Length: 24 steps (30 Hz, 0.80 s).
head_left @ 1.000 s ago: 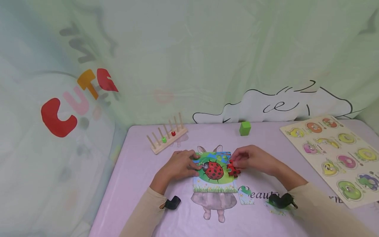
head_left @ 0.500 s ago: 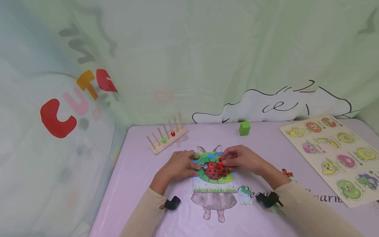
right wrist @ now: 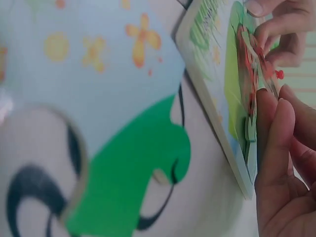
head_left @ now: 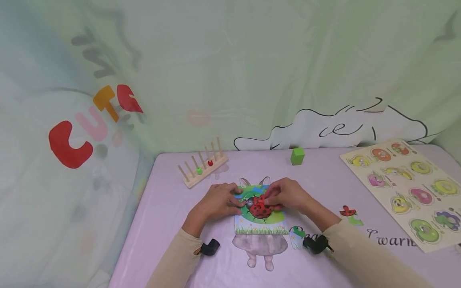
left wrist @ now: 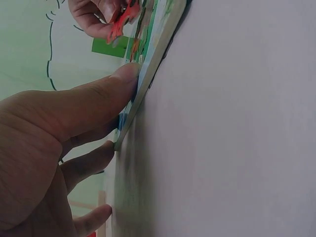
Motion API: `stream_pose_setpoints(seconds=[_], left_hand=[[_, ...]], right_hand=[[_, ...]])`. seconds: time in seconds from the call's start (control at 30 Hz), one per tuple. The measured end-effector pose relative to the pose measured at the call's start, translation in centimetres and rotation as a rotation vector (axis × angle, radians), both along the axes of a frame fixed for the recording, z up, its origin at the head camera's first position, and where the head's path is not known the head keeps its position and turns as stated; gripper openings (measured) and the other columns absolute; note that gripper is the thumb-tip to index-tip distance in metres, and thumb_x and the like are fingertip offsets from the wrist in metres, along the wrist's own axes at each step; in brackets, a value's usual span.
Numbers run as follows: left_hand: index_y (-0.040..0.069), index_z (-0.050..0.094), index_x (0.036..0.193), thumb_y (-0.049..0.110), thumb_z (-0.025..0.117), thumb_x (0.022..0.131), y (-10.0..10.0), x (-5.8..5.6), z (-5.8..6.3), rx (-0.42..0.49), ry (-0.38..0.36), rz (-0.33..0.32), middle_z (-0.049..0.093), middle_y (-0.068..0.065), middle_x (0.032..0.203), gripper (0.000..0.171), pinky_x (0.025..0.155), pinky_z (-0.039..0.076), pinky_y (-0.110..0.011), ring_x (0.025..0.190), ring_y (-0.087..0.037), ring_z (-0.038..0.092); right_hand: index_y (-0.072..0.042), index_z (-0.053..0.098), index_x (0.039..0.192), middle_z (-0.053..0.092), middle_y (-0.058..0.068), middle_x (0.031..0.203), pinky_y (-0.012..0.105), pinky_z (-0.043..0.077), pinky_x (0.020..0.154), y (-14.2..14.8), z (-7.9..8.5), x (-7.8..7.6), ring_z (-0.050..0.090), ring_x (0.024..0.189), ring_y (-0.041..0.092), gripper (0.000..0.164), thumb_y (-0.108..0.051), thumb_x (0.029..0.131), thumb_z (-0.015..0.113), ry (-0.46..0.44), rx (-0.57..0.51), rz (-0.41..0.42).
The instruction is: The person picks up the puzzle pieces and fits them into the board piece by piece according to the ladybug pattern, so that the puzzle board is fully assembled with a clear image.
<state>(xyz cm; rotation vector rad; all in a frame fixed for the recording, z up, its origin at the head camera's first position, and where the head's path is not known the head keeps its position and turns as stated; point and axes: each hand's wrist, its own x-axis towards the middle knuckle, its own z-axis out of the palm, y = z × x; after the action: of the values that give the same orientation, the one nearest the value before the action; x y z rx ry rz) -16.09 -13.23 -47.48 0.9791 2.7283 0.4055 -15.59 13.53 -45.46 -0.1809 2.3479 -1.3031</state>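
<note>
Right hand [head_left: 288, 196] pinches a red piece [left wrist: 118, 25] between thumb and fingertips; it has just slid left from the edge of the puzzle board [head_left: 260, 230], so the piece now hangs over the ladybug picture [head_left: 260, 211]; my read is the carrying bit is done and it's down to lining the piece up, though it isn't seated yet, since the right wrist view has it tilted off the surface.

Pose-wise, that hand comes in from the right, forearm [head_left: 321, 215] angled back toward the person; left hand [head_left: 221, 200] looks like the anchor, fingers spread and relaxed, tips resting on the board's left edge, not wrapped round anything, and it hasn't budged.

Leftovers: a corner piece [head_left: 295, 238] lies on the table [head_left: 320, 162] just off the board's lower right; another ladybug piece [head_left: 347, 211] sits beyond the right sleeve [head_left: 360, 252].
</note>
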Motion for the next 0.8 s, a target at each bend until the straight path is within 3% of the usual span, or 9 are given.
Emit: stream_pose_setpoints(seconds=[0.33, 0.8], left_hand=[[0.034, 0.077, 0.116, 0.045, 0.078, 0.088, 0.0, 0.0, -0.2, -0.003, -0.004, -0.001, 0.061, 0.009, 0.133, 0.030, 0.107, 0.039, -0.048, 0.126, -0.015, 0.056], [0.036, 0.076, 0.118, 0.046, 0.077, 0.088, 0.1, 0.1, 0.2, -0.023, 0.001, 0.001, 0.062, 0.010, 0.133, 0.031, 0.108, 0.040, -0.049, 0.125, -0.015, 0.057]], right_hand=[[-0.003, 0.076, 0.090, 0.070, 0.001, 0.069, 0.024, 0.052, 0.056, -0.8, -0.2, 0.2, 0.066, 0.058, 0.009, 0.013, -0.011, 0.084, 0.083, -0.017, 0.042, -0.039], [-0.007, 0.073, 0.080, 0.066, -0.002, 0.059, 0.027, 0.047, 0.059, -1.6, -0.2, 0.0, 0.062, 0.058, 0.010, 0.016, -0.015, 0.079, 0.087, 0.063, 0.159, -0.049]])
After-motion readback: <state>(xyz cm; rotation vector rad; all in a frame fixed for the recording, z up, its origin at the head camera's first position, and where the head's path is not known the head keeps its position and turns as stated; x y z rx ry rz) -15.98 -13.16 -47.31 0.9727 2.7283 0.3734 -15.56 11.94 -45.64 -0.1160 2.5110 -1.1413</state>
